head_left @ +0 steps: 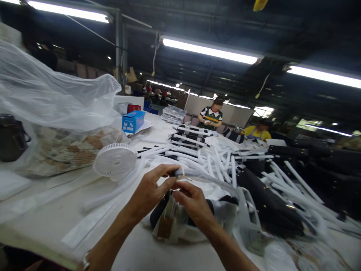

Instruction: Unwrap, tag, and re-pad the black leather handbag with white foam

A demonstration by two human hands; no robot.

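Note:
My left hand [149, 192] and my right hand [193, 203] meet over a black bag [169, 218] lying near the table's front. Both pinch a bag strap wrapped in white foam sleeve [182, 173], close to a small gold fitting. The left thumb and forefinger close on the strap's end; the right hand's fingers curl under it. Clear plastic film covers part of the bag below my hands.
A small white fan [115, 161] lies left of my hands. A big clear plastic sack [56, 101] of material and a blue box [133, 121] stand further left. Several black bags with white-wrapped straps [225, 158] fill the right. Two other people [210, 116] work at the far end.

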